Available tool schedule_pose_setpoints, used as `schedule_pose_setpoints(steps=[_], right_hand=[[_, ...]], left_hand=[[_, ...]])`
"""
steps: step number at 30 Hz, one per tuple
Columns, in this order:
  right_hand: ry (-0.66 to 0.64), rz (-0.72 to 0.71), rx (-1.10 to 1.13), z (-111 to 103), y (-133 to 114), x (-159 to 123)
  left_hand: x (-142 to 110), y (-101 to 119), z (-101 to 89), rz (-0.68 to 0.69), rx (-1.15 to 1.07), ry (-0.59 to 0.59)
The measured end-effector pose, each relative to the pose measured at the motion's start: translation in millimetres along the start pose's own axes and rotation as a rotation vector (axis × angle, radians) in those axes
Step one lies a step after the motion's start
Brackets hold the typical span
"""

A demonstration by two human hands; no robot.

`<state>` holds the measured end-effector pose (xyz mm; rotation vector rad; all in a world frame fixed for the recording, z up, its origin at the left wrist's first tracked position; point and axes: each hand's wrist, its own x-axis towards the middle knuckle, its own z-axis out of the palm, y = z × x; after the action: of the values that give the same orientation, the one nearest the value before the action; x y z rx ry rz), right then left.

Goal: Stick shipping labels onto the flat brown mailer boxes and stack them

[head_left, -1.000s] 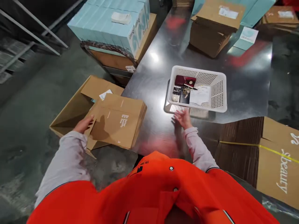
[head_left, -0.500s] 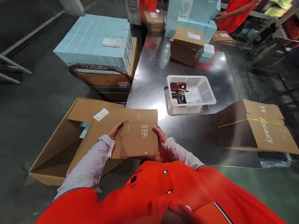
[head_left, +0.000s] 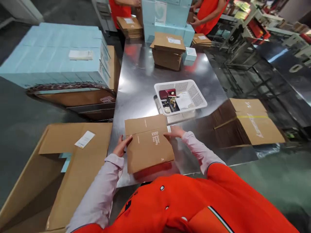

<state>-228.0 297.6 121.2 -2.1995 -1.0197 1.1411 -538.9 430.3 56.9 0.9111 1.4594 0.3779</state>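
Observation:
A flat-folded cardboard box (head_left: 148, 153) with white print lies over the near part of the metal table, in front of my body. My left hand (head_left: 122, 145) grips its left edge, the thumb resting on top and the fingers partly hidden. At the right edge, my right hand (head_left: 177, 132) holds the same box, its fingertips reaching onto the printed face. Just beyond sits a white plastic basket (head_left: 200, 103) with a dark red box, a pen, paper and small items inside.
Strapped flat cartons (head_left: 252, 121) lie at the table's right. Folded cartons (head_left: 167, 53) and pale blue boxes (head_left: 170, 14) stand at the far end. A cart of blue boxes (head_left: 63, 45) and a large open carton (head_left: 89, 155) are on the left. Two co-workers are at the back.
The folded box has moved right, from beside the open carton to over the metal table, and turned slightly. Both hands have moved with it. The view has shifted rightward.

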Motion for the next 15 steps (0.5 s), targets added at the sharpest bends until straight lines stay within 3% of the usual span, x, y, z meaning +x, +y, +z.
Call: schedule_pose_setpoints(steps=[3,6,8,11,15], right_hand=[[0.052,-0.285,-0.241,1.2,-44.8,5.5],[0.028,-0.678,-0.396,44.0,-97.7,7.3],[-0.006,-0.850,-0.462,83.9,-119.8,9.0],[-0.106,-0.929,-0.580,132.6,-122.9,17.5],[-0.173,-0.892,-0.607,155.3,-103.1,31.0]], left_hand=[[13.6,18.8,-35.9,0.135,0.131,0.197],[42.7,71.6,-78.1,0.238,0.321,0.290],[71.3,124.7,-104.7,0.313,0.523,0.357],[122.9,219.7,-135.0,0.468,0.788,0.431],[192.3,337.6,-151.6,0.576,0.803,0.443]])
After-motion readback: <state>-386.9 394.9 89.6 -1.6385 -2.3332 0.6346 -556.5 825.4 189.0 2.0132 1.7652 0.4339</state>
